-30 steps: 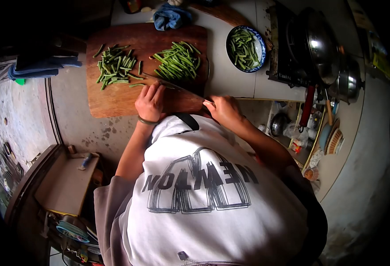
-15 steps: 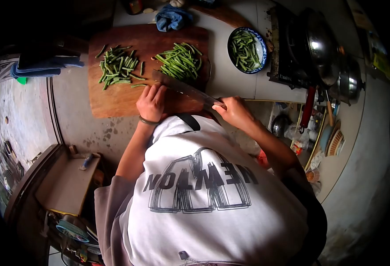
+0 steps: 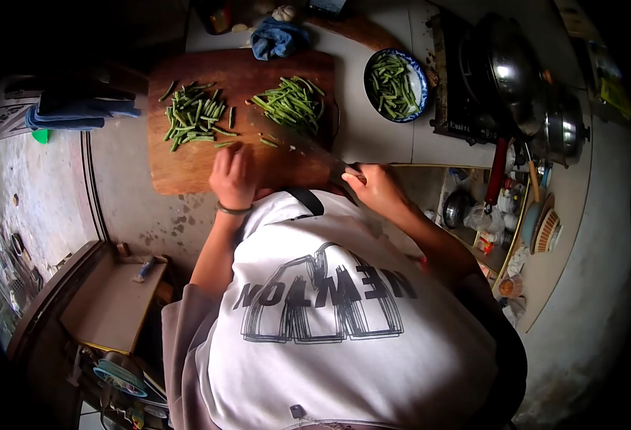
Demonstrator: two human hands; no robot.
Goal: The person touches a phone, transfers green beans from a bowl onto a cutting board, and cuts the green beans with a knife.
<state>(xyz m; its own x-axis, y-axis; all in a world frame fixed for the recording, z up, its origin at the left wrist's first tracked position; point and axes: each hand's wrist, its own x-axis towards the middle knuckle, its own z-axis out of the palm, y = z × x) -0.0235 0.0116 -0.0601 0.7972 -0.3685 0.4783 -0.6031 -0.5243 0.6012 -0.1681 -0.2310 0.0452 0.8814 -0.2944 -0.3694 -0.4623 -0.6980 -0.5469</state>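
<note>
On the wooden cutting board (image 3: 186, 165), my left hand (image 3: 233, 179) rests near the front edge, fingers bent and blurred, with a short green bean piece just beyond the fingertips. My right hand (image 3: 374, 188) is wrapped round the handle of a knife (image 3: 315, 153), whose blurred blade points left over the board. Cut beans (image 3: 197, 113) lie in a loose pile at the board's left. Longer green beans (image 3: 290, 102) are heaped at its right. A few small pieces lie between my left hand and the blade.
A blue-rimmed bowl (image 3: 421, 80) of cut beans stands right of the board. Farther right are a black stove (image 3: 450, 107), a lidded wok (image 3: 510, 75) and a steel pot (image 3: 562, 132). A blue cloth (image 3: 278, 39) lies behind the board. Below the counter is an open shelf with bags.
My left hand has moved slightly left and down, away from the blade. Small bean pieces now show apart near the blade. The knife has shifted, and the whole view has tilted slightly.
</note>
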